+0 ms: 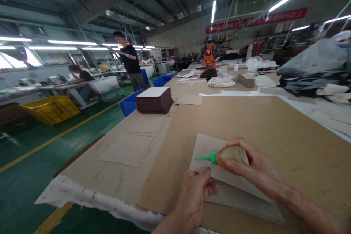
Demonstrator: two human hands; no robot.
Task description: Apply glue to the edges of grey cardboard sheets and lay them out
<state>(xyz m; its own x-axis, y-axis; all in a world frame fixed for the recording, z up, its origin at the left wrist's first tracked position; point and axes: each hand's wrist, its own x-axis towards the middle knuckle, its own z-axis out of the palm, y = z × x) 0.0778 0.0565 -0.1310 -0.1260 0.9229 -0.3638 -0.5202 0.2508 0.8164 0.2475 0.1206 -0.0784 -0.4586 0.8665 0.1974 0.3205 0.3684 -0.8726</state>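
A soft glue-type bottle with a green cap and thin green nozzle lies on its side in my right hand, fingers wrapped round it. Its nozzle points left above a pale flat sheet. My left hand pinches the near left edge of that sheet between thumb and fingers. Beneath, another pale piece shows towards the front right. Both pieces rest on a large brown board on the table.
A stack of dark pieces with a pale top stands at the table's left edge. Beyond it are a blue bin and a standing person. Another person in an orange apron is at the far end. Plastic-covered dark material lies right.
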